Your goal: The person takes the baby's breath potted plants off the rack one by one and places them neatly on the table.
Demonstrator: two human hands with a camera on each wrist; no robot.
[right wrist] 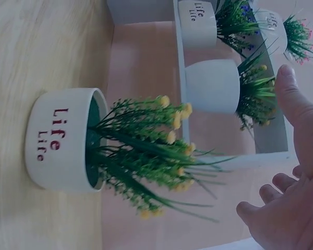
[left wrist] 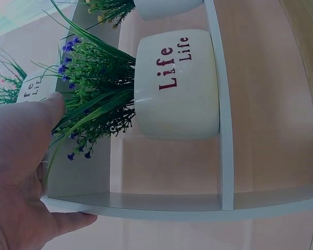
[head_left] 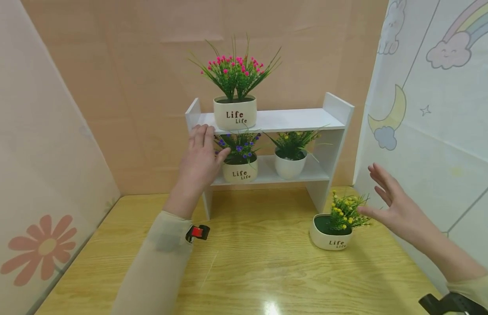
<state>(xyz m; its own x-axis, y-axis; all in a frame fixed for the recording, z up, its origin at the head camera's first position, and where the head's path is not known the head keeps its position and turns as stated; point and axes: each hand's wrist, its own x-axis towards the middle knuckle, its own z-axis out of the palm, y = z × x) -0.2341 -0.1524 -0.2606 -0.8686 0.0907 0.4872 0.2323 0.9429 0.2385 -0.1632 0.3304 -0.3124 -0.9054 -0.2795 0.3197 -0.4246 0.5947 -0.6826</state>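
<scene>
Backdrop [head_left: 141, 78], plain tan, across the upper middle of the frame. White panel [head_left: 433, 144] at far right, printed with rainbow [head_left: 470, 26] and crescent moon [head_left: 397, 113]; coral flower print [head_left: 46, 247] at lower left. Wood-grain table [head_left: 244, 262] along the bottom.

Pink-flowered plant [head_left: 237, 70], 1 | purple-flowered plant [head_left: 240, 148], 1 | yellow-flowered plants [head_left: 292, 143] [head_left: 343, 213], 2 | pots [head_left: 235, 114] [head_left: 241, 173] [head_left: 290, 167] [head_left: 330, 239], 4 | shelf unit [head_left: 295, 119], 1 | counter [head_left: 252, 262], 1 | hands [head_left: 200, 162] [head_left: 401, 212], 2

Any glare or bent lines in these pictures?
Head view: bright glare on the tabletop at the picture's bottom edge; left wrist view: the shelf's side panel looks bowed, probably lens distortion; right wrist view: colours look muted, but lettering on the yellow-flowered pot is legible.
</scene>
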